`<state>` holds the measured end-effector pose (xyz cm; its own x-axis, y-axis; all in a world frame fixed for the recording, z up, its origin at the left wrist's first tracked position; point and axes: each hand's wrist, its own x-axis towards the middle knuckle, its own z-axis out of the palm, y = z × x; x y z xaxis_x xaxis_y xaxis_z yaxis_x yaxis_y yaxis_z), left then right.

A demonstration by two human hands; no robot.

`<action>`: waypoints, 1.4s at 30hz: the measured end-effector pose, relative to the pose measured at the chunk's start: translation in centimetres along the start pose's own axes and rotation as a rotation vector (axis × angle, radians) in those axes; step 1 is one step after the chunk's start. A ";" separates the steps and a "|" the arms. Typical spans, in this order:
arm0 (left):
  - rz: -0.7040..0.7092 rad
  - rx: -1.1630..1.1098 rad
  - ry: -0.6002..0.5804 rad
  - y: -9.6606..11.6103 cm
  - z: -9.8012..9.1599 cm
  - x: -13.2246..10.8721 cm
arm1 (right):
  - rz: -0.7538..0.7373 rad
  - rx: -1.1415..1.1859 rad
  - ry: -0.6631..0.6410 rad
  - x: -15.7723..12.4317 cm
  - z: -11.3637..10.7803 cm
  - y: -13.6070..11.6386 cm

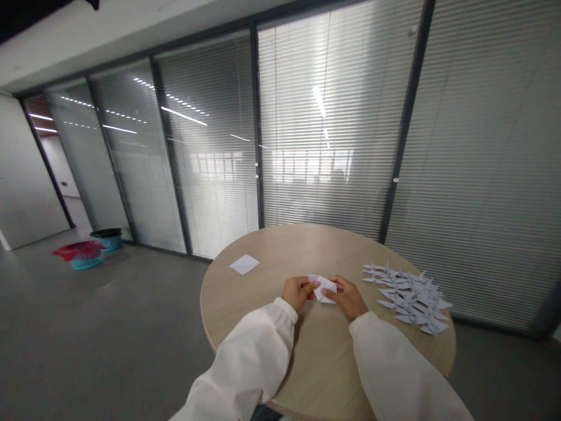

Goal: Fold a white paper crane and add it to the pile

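Observation:
Between my two hands is a small folded sheet of white paper (325,287), held just above the round table. My left hand (298,292) pinches its left edge between thumb and fingers. On the right edge, my right hand (348,296) grips it with the thumb on the near face and fingers behind. Creases and a pointed lower edge show on the paper; parts of both sides are covered by my fingers. To the right lies a cluster of several folded white paper cranes (414,298). A flat white paper square (244,264) rests at the left.
The round wooden table (307,248) stands close to a glass partition with blinds (324,117). On the grey floor at the left are a blue bin with a red liner (81,254) and another with a black liner (107,237). A doorway is farther left.

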<state>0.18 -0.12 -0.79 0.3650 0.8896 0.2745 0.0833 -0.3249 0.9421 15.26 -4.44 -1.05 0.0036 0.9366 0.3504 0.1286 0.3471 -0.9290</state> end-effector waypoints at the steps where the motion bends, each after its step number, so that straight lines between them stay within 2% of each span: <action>1: -0.008 -0.008 -0.008 0.0 0.0 0.0 | -0.005 0.002 0.001 0.0 0.0 0.1; 5: -0.058 -0.069 -0.065 -0.3 0.3 0.1 | 0.001 0.025 0.027 0.1 -0.1 0.3; 11: -0.073 -0.004 -0.095 -0.8 0.5 0.0 | -0.006 0.038 0.066 0.2 -0.3 0.3; 15: 0.015 0.112 -0.091 -0.4 0.3 -0.3 | 0.017 0.032 0.056 0.1 -0.1 0.0; 19: 0.169 0.365 -0.069 0.5 -0.3 -0.8 | 0.024 0.043 0.021 0.1 -0.1 -0.1; 22: 0.227 0.499 -0.039 0.9 -0.6 -1.0 | 0.014 0.033 -0.010 0.1 -0.2 0.0; 31: 0.186 0.401 -0.119 0.4 0.1 -0.7 | -0.028 0.035 0.047 0.2 -0.4 0.2; 37: 0.211 0.487 -0.144 0.6 0.1 -0.7 | -0.013 0.035 0.039 0.2 -0.3 0.1; 42: 0.269 0.624 -0.109 1.0 -0.1 -0.7 | -0.008 0.064 0.026 0.2 -0.2 0.2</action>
<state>-0.04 -1.04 -0.01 0.5361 0.7255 0.4315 0.4832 -0.6829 0.5478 15.47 -4.18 -1.17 0.0284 0.9325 0.3600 0.0647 0.3577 -0.9316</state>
